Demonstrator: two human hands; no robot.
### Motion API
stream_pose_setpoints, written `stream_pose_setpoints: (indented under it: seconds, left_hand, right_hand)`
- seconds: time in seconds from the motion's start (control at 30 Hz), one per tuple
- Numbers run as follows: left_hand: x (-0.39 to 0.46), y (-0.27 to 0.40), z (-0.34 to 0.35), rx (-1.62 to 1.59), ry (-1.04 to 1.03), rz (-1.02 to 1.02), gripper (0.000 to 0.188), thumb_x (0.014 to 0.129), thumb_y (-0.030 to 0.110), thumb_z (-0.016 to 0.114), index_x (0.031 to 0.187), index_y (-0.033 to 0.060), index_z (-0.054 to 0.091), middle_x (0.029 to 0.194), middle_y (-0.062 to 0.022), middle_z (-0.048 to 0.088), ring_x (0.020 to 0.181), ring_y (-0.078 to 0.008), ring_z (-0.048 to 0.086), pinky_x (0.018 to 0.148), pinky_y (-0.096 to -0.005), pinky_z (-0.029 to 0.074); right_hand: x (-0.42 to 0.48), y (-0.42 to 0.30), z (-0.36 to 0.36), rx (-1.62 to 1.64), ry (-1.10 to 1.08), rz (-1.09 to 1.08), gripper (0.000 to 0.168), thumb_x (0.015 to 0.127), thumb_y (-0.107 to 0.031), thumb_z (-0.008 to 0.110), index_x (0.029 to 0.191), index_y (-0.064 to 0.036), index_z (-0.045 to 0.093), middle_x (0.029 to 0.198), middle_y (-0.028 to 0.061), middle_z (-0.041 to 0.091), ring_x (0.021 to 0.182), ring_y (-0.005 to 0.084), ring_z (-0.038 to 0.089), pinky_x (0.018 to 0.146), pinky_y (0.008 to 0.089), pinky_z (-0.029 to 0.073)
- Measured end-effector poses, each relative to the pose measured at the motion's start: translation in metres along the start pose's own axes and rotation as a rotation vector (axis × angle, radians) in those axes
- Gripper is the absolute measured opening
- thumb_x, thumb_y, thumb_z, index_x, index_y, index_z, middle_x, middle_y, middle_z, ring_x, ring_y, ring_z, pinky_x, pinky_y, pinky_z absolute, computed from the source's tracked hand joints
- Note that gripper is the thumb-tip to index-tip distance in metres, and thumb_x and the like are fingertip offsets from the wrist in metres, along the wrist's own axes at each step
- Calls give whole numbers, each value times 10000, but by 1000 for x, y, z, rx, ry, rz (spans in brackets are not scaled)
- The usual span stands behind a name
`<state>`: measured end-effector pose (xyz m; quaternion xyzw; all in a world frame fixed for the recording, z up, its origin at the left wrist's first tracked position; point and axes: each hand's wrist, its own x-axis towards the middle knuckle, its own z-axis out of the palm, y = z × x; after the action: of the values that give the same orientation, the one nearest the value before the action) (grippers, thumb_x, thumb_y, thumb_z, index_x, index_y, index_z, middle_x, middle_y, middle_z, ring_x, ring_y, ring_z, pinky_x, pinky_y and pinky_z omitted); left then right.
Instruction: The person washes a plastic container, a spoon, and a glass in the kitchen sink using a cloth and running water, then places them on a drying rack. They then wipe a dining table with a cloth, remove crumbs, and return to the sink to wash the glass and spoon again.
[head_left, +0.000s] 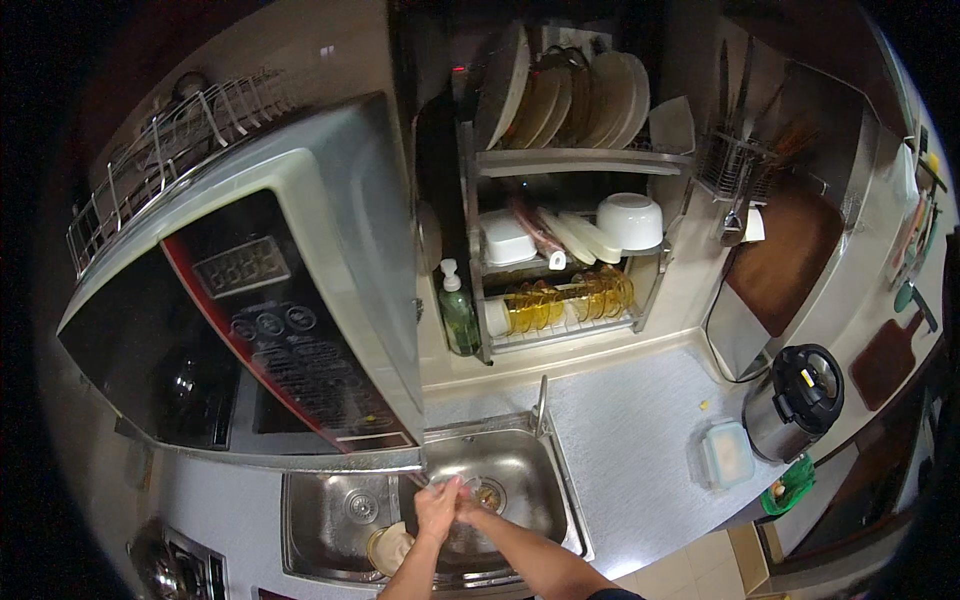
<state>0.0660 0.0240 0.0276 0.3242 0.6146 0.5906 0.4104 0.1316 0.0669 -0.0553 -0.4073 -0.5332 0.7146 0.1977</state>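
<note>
Over the right basin of a stainless steel double sink (532, 517), my left hand (435, 508) and my right hand (468, 511) are pressed together. Something clear shows at their fingertips; whether it is running water or a thing held is too blurred to tell. The fingers largely hide one another. Just beyond them, food scraps (488, 496) lie in the drain of the right basin. A pale cloth (391, 547) hangs over the divider beside my left forearm, partly covering a round, gold-rimmed thing. The faucet (541, 405) rises from the sink's back right corner.
A microwave (247, 300) juts out above the left basin. Behind the sink stand a soap bottle (458, 311) and a dish rack (585, 163) with plates and bowls. On the right counter are a lidded container (727, 454) and an electric pressure cooker (793, 405).
</note>
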Motion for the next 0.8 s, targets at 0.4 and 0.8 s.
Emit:
stream_pose_setpoints:
  seconds: [0.4, 0.8]
  left_hand:
    - [6, 5, -16, -43, 149, -131, 418, 934, 300, 586, 647, 2, 646, 531, -81, 569, 460, -170, 537, 431, -312, 423]
    - [37, -47, -32, 1010, 160, 435, 461, 840, 373, 705, 637, -35, 638, 566, -108, 626, 521, -183, 631, 475, -368, 468]
  right_hand:
    - [-15, -20, -3, -299, -220, 73, 377, 902, -332, 619, 1137, -49, 536, 735, 50, 618, 701, 170, 606, 630, 325, 478]
    - [-116, -29, -80, 31, -373, 120, 253, 1021, -301, 448, 1085, -94, 578, 723, -18, 522, 562, 37, 431, 461, 191, 320]
